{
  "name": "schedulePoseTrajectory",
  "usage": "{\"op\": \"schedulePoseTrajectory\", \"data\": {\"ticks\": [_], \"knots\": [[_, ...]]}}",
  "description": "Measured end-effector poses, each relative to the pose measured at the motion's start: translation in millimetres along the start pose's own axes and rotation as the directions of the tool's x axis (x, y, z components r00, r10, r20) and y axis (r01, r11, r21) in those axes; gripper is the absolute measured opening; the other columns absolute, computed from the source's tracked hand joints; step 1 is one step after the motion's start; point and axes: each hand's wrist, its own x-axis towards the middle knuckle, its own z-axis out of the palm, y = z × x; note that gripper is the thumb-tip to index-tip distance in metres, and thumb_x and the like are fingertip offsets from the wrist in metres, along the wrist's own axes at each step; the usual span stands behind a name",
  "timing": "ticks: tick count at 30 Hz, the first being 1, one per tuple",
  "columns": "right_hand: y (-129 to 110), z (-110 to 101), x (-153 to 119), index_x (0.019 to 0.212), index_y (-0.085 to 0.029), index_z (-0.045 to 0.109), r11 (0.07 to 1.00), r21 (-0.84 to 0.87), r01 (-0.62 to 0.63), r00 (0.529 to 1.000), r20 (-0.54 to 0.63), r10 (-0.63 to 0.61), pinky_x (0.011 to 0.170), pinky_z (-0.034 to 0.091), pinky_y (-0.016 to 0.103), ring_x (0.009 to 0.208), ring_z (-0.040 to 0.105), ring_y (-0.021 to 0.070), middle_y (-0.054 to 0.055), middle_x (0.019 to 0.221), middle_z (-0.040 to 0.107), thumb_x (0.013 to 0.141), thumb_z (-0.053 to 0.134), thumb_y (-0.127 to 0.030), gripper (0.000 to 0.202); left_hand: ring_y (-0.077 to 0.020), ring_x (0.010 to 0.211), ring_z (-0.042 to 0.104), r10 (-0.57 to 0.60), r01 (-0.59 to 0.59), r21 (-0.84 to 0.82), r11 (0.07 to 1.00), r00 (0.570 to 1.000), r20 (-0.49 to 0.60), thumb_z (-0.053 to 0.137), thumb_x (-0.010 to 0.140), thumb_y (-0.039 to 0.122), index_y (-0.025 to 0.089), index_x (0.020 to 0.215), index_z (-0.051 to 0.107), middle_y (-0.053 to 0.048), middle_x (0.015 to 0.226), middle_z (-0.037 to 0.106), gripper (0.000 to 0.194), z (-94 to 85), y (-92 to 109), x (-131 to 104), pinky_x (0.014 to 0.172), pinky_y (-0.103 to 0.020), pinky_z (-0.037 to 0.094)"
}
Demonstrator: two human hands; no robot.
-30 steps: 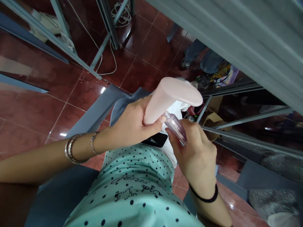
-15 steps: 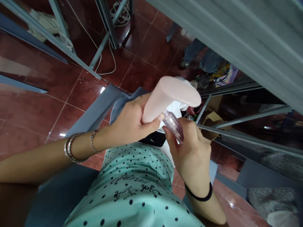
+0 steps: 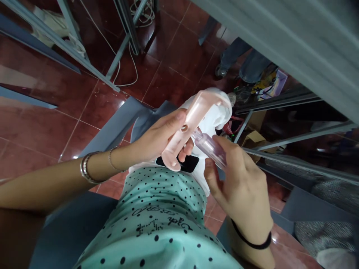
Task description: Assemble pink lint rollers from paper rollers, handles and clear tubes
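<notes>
Between my left hand's (image 3: 165, 129) thumb and fingers is a pale pink plastic casing part (image 3: 193, 114). Its open inner side faces up, showing a round hole, raised rims and a broad curved end. My right hand (image 3: 238, 179) grips a screwdriver (image 3: 210, 147) by its clear, purple-tinted handle. The narrow front end of the screwdriver points at the edge of the casing part, close to my left fingertips; whether it touches cannot be made out. Below them, a black flat object (image 3: 189, 163) lies on my lap, partly covered by my left fingers and the casing part.
A grey metal beam (image 3: 280, 48) crosses the upper right. Metal frame legs (image 3: 120, 56) and a white cable (image 3: 136, 74) are at upper left. Another person's jeans-clad legs (image 3: 249, 67) show beyond. An open cardboard box (image 3: 254, 138) sits under the frame at right.
My left hand has turned the casing part over, from its smooth outer face to its hollow inner side. My right hand has shifted slightly right and down with the screwdriver.
</notes>
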Motion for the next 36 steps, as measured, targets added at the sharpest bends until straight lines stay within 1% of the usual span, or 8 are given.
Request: {"op": "schedulePoseTrajectory", "data": {"ticks": [4,10,15,19,24,29,33,36], "knots": [[-1.1,-0.5,2.1,0.112,-0.011,0.048,0.996,-0.089,0.029,0.999,-0.025,-0.032,0.063,0.044,0.031,0.071,0.054,0.0179,0.005,0.084,0.059,0.090,0.052,-0.019,0.024,-0.0093,0.047,0.056,-0.025,0.026,0.009,1.000,0.999,-0.046,0.048,0.091,0.057,0.018,0.099,0.054,0.000,0.071,0.061,0.041,0.9,-0.1,-0.3,0.041,-0.019,0.047],[-4.0,-5.3,5.3,0.112,-0.017,0.047,0.971,-0.231,0.057,0.997,0.056,-0.045,0.064,0.042,0.034,0.073,0.053,0.0202,0.005,0.089,0.060,0.088,0.057,-0.019,0.026,-0.0094,0.038,0.052,-0.118,0.119,0.023,0.993,0.993,-0.031,0.046,0.092,0.056,0.022,0.090,0.047,0.004,0.057,0.056,0.035,7.2,5.3,-0.7,0.035,-0.019,0.042],[-8.4,-6.8,6.5,0.112,-0.016,0.049,0.967,-0.246,0.067,0.994,0.096,-0.045,0.063,0.040,0.032,0.073,0.053,0.0194,0.004,0.089,0.061,0.085,0.057,-0.014,0.028,-0.0085,0.040,0.052,-0.204,0.212,0.056,0.976,0.971,-0.124,0.041,0.094,0.052,0.022,0.092,0.047,0.004,0.061,0.053,0.031,9.8,8.5,-0.9,0.039,-0.020,0.043],[-6.6,-8.1,7.5,0.115,-0.015,0.051,0.954,-0.279,0.112,0.988,0.134,-0.077,0.063,0.040,0.032,0.075,0.054,0.0195,0.004,0.089,0.062,0.084,0.058,-0.013,0.033,-0.0091,0.041,0.051,-0.230,0.245,0.096,0.965,0.963,-0.141,0.036,0.096,0.053,0.023,0.103,0.048,0.004,0.061,0.053,0.033,9.5,7.6,-2.0,0.039,-0.020,0.043],[-4.9,-14.0,10.4,0.114,-0.013,0.053,0.926,-0.336,0.172,0.978,0.168,-0.121,0.060,0.038,0.032,0.072,0.055,0.0195,0.005,0.088,0.064,0.081,0.060,-0.012,0.033,-0.0110,0.042,0.050,-0.217,0.232,0.129,0.964,0.968,-0.123,0.043,0.093,0.056,0.023,0.105,0.050,0.004,0.056,0.053,0.036,8.0,3.9,-1.7,0.039,-0.020,0.045],[-12.6,-11.5,13.2,0.109,-0.011,0.055,0.902,-0.367,0.228,0.972,0.142,-0.188,0.056,0.035,0.031,0.064,0.054,0.0178,0.007,0.082,0.065,0.086,0.053,-0.013,0.023,-0.0103,0.046,0.053,-0.277,0.302,0.100,0.948,0.937,-0.212,0.048,0.089,0.061,0.022,0.103,0.055,0.002,0.063,0.055,0.042,3.2,-5.1,-0.6,0.041,-0.020,0.045],[-16.1,-5.7,11.2,0.106,-0.013,0.057,0.915,-0.362,0.177,0.980,0.150,-0.130,0.053,0.034,0.030,0.059,0.052,0.0172,0.006,0.076,0.064,0.086,0.045,-0.008,0.024,-0.0127,0.054,0.059,-0.380,0.396,0.092,0.914,0.912,-0.157,0.042,0.088,0.068,0.020,0.099,0.054,-0.002,0.070,0.060,0.051,1.5,-6.6,0.4,0.045,-0.022,0.048],[-10.0,-7.0,9.6,0.105,-0.013,0.057,0.927,-0.344,0.149,0.984,0.145,-0.105,0.052,0.033,0.030,0.058,0.052,0.0171,0.007,0.078,0.065,0.085,0.046,-0.008,0.024,-0.0090,0.051,0.053,-0.402,0.408,0.086,0.909,0.912,-0.077,0.048,0.088,0.062,0.021,0.104,0.052,0.001,0.070,0.056,0.044,5.6,0.4,2.8,0.040,-0.017,0.042]]}}
